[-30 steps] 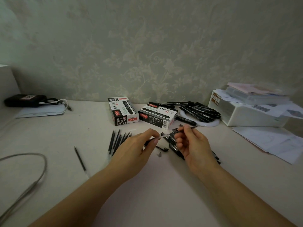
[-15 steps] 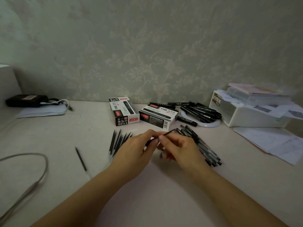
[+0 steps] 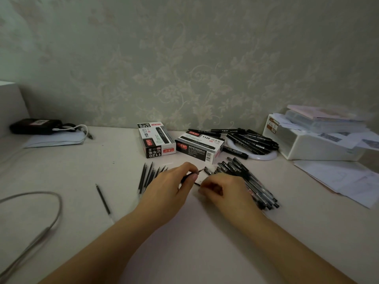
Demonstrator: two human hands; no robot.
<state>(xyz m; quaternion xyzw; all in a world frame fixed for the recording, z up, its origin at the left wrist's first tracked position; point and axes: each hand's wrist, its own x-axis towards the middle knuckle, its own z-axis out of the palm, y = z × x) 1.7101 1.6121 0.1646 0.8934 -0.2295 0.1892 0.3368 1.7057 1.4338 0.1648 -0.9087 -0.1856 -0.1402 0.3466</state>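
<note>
The left hand [image 3: 170,185] hovers just above the middle of the worktop [image 3: 196,242]. Its grip pinches a thin dark pen [image 3: 201,170] between thumb and fingertips. The pen's tip sticks out past the thumb and points to the far right. Just beyond the tip a small dark pen part [image 3: 207,170] lies on the worktop.

The right hand [image 3: 225,191] is just right of the left, low over the worktop. Its fingers are curled and blurred, so I cannot tell whether its grip is pinching anything. Its knuckles are against the near left edge of a pile of pens [image 3: 252,183], which runs from the far left to the near right.

Left of the left hand lies a row of refills [image 3: 146,177], partly hidden by the hand. One single refill [image 3: 103,198] lies apart, farther left. Beyond the hands are two pen boxes, the left box [image 3: 156,140] and the right box [image 3: 200,145]. To their right is a heap of markers [image 3: 254,140] on a white ring [image 3: 264,156]. A white case [image 3: 317,146] and loose papers [image 3: 348,179] are at the far right. A grey cable [image 3: 55,212] loops at the near left, and a black pouch [image 3: 34,126] lies at the far left.
</note>
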